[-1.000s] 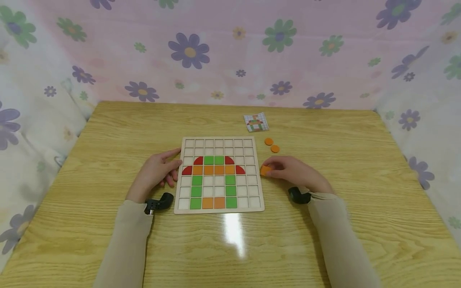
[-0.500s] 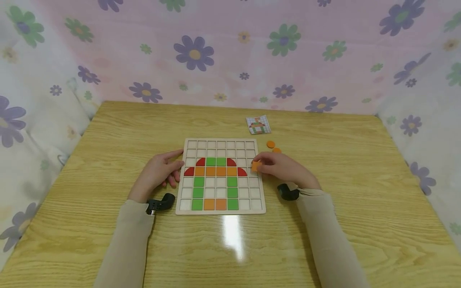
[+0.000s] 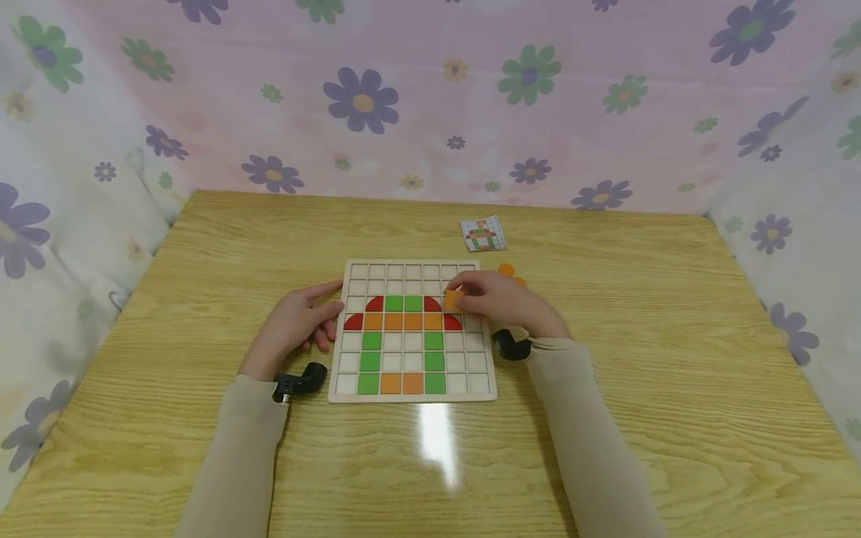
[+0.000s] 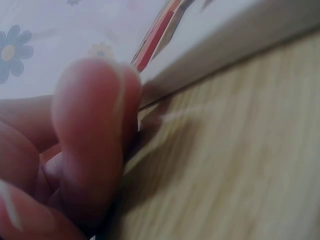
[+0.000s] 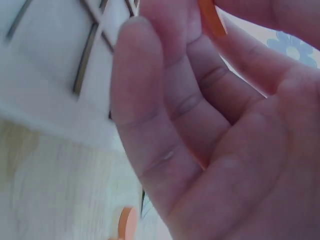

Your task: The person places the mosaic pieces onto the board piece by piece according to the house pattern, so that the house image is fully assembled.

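An orange square tile (image 3: 454, 301) is pinched between thumb and fingers of my right hand (image 3: 498, 297), over the right part of the wooden grid board (image 3: 412, 398). In the right wrist view only an edge of that tile (image 5: 212, 17) shows between the fingers. My left hand (image 3: 297, 321) rests at the board's left edge, its fingers relaxed and touching the frame. Set in the board's cells are green squares (image 3: 403, 303), orange squares (image 3: 401, 321) and red quarter-round tiles (image 3: 353, 323). The left wrist view shows the left fingertips beside the board's side (image 4: 200, 60).
Orange round discs (image 3: 506, 270) lie on the table right of the board, partly behind the right hand. A small printed card (image 3: 483, 233) with a grid picture lies beyond them. Flowered cloth (image 3: 430, 97) hangs behind the wooden table (image 3: 303, 232).
My right hand has carried the orange square tile leftward from beside the board to over its right columns. The left hand keeps its place at the board's edge.
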Demonstrator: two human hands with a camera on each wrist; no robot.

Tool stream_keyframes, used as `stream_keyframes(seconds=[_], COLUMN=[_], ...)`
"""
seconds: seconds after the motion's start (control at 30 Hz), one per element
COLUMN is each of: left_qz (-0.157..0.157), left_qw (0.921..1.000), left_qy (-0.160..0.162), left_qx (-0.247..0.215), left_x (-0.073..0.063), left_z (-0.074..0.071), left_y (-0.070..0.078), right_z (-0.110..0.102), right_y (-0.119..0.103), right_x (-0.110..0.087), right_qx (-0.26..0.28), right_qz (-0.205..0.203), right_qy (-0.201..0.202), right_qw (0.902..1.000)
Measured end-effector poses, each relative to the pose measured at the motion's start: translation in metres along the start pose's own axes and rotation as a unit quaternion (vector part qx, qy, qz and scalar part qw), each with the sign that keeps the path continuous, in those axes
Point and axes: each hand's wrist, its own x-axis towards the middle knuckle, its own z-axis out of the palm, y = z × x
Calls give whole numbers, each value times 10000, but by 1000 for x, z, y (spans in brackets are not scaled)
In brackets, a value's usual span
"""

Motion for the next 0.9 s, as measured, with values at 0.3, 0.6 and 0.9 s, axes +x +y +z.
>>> stream_keyframes(seconds=[0.3, 0.6, 0.9], left_qz=[9, 58, 85], left_qw=[10000, 10000, 9999], left_qy=[25, 20, 48], left_qx=[-24, 9, -37], left_x=[-1, 0, -2], left_z=[0, -1, -1], left_y=[0, 0, -1], right_z=[7, 8, 9], right_y=[-11, -11, -10], right_x=[14, 19, 33], right_qx=[176, 346, 380], right_qz=[-65, -61, 113], right_qy=[-243, -205, 228], right_qw=[9995, 9992, 9990])
